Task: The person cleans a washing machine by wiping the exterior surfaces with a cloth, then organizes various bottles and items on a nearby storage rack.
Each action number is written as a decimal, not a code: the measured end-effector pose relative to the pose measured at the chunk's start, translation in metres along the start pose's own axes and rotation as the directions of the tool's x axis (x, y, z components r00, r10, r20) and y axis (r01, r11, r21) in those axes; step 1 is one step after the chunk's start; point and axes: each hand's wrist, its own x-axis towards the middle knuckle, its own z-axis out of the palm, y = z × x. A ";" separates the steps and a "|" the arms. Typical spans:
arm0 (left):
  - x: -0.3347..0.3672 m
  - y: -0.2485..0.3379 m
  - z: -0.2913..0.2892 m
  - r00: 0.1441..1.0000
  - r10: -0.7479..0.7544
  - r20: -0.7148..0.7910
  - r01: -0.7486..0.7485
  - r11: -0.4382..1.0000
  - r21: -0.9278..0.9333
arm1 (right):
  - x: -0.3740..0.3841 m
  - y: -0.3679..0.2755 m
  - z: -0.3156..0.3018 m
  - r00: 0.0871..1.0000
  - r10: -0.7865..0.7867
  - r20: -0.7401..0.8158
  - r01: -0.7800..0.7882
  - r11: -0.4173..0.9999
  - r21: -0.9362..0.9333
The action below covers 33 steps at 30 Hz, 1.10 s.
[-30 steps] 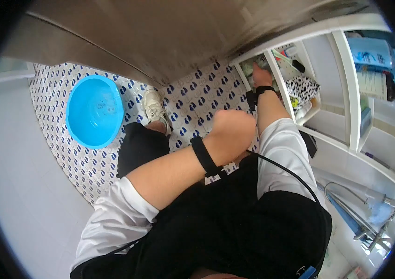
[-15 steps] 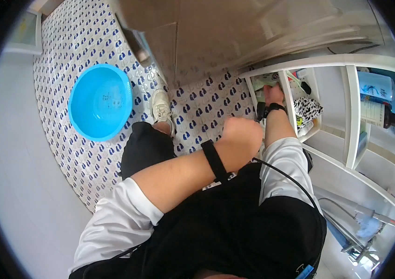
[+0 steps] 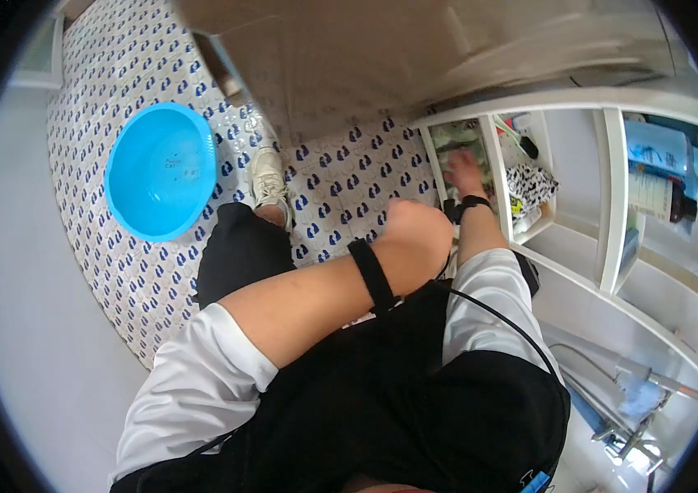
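My right hand (image 3: 466, 172) reaches into the end compartment of a white shelf unit (image 3: 608, 201). Its fingers are spread and nothing shows in them. Pale green material (image 3: 457, 138) lies around the fingertips, too blurred to name. My left hand (image 3: 419, 234) is closed beside my right wrist, just outside the shelf, its back toward me. The curled fingers are turned away, so whatever they may hold is hidden. In the neighbouring compartment are a black-and-white patterned item (image 3: 531, 186) and a black-ended thing with a pale green handle (image 3: 527, 146).
A light blue basin (image 3: 160, 172) stands on the footprint-patterned floor at left, beside my shoe (image 3: 268, 177). A brownish panel (image 3: 415, 62) juts across the top. Blue bottles (image 3: 663, 152) and a dark pump bottle (image 3: 657, 197) lie farther right. A metal tap (image 3: 636, 444) is at lower right.
My right hand, bunched deeper in the compartment before, has drawn back a little and spread its fingers. The green material shows more. My left hand stays closed; the whole view has shifted slightly.
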 end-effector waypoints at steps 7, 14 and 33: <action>0.001 -0.001 0.014 0.993 0.105 -0.061 -0.102 0.994 0.042 | -0.058 0.093 0.008 0.940 0.336 0.060 -0.312 0.917 -0.248; 0.015 -0.010 0.025 0.999 -0.007 -0.031 0.010 0.997 0.076 | -0.035 0.084 -0.015 0.945 -0.020 -0.327 -0.140 0.877 -0.460; 0.019 -0.016 0.027 0.996 -0.076 -0.049 0.081 0.991 0.109 | 0.093 0.075 -0.006 0.965 -0.157 -0.208 -0.091 0.544 -0.834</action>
